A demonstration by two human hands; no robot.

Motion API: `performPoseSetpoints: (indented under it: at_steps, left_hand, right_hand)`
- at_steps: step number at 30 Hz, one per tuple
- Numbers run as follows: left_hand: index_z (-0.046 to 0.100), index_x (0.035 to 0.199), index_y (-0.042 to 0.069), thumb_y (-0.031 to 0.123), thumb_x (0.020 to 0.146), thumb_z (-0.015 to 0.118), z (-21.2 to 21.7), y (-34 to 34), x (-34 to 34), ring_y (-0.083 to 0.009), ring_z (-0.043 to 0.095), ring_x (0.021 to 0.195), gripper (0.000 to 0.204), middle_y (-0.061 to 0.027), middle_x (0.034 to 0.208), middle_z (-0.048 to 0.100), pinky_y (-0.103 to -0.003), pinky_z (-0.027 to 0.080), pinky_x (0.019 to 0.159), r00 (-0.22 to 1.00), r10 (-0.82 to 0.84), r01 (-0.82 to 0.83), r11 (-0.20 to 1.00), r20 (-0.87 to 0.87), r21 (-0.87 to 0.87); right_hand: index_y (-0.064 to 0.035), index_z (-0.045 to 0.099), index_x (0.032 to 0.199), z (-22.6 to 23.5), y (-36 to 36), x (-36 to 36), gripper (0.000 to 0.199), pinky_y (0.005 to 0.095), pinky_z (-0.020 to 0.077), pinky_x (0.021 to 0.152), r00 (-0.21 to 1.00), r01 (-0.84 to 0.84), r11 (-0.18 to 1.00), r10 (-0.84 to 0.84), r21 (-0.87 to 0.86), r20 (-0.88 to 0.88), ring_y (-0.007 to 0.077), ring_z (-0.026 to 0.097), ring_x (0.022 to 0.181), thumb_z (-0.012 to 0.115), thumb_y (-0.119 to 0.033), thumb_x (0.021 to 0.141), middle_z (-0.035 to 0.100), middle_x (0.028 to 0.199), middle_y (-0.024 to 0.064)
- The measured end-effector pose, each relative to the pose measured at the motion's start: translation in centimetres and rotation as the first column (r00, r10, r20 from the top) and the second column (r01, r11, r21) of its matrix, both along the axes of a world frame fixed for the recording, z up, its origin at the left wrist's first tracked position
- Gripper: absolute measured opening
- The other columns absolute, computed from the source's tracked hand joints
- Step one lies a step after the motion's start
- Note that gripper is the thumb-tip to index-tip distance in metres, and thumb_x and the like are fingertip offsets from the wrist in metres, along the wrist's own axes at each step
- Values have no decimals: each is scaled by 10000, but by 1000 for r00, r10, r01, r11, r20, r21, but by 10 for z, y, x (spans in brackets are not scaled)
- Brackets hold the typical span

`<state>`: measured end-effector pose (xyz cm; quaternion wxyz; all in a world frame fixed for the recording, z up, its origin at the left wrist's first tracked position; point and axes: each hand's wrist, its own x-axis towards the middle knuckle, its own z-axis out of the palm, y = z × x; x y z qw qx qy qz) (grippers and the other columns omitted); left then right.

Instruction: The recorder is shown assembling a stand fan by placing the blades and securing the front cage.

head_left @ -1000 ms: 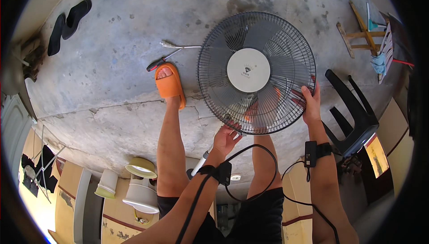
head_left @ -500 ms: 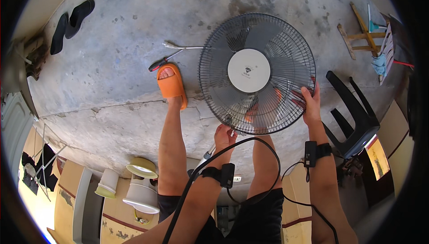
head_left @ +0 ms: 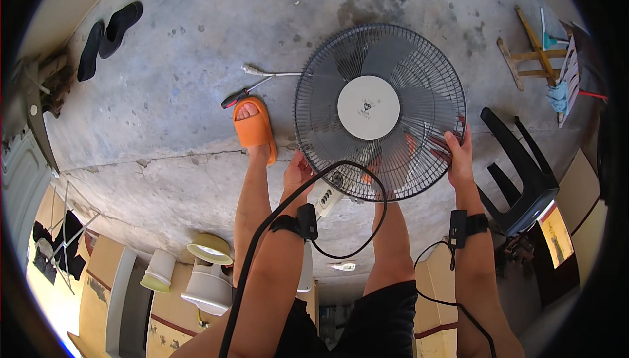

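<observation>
A round electric fan [head_left: 368, 106] with a dark wire guard, grey blades and a white centre cap faces up between my hands. My right hand [head_left: 460, 158] holds the guard's right edge, thumb on the front and fingers partly hidden behind the wires. At the lower left edge, my left hand [head_left: 297, 173] has its bent fingers against the rim; part of their contact is hidden. Below the guard, a pale control panel [head_left: 327, 199] with dark knobs or buttons shows. A black cable [head_left: 275, 210] loops in front of the fan.
A screwdriver [head_left: 234, 98] and a white plug [head_left: 252, 70] lie beside my orange slipper [head_left: 252, 129]. Right of the fan is a black plastic stool [head_left: 524, 191], with a wooden frame [head_left: 540, 50] farther off. Black shoes [head_left: 120, 28] lie far left; white buckets [head_left: 208, 289] stand lower left.
My left hand has moved left and up along the rim, from the guard's bottom to its lower left. The control panel now shows. The fan has shifted slightly right and down in view.
</observation>
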<state>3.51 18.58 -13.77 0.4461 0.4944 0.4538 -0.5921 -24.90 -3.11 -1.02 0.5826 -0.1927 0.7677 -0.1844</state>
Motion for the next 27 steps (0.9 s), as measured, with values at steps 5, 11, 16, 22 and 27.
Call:
performPoseSetpoints:
  at_steps: [5,11,16,22,27]
  left_hand:
    - [587,919,90,299,929,513,-42,-21,24,-169,588,772,221,-28,815,614,-348,491,724,991,-136,136,990,-2,36]
    - [551,1053,103,247,942,483,-53,-35,45,-132,545,779,194,2,918,608,-364,479,726,975,-217,208,968,53,142]
    - [362,1350,183,122,903,388,-31,-59,52,-117,514,805,452,11,1038,556,-370,414,688,769,-616,614,786,168,72]
    - [388,1339,173,54,830,429,-46,-66,63,-114,492,784,525,30,985,550,-349,388,662,632,-763,762,644,137,70]
    - [491,1246,137,8,772,458,-41,-84,53,-112,497,767,492,13,908,567,-335,402,629,466,-872,882,472,151,5]
  right_hand:
    - [-179,258,1392,0,-2,2,700,329,527,691,1000,-6,1000,6,3,-4,209,607,931,652,-148,814,517,1128,89]
    - [-165,225,1411,-7,4,-2,724,295,526,680,997,-70,997,68,-28,-47,188,594,937,617,-46,814,512,1138,95]
    - [-162,174,1433,-13,8,-8,800,274,521,660,992,-121,989,118,-88,-42,182,573,956,639,-55,791,470,1192,117]
    - [-73,235,1410,-32,-19,-24,735,316,450,840,792,-598,727,474,-338,-384,192,521,964,647,-117,803,452,1221,118]
    - [-9,420,1236,-49,-71,-16,526,285,424,820,829,-535,795,427,-287,-361,168,508,942,665,-167,799,512,1095,89]
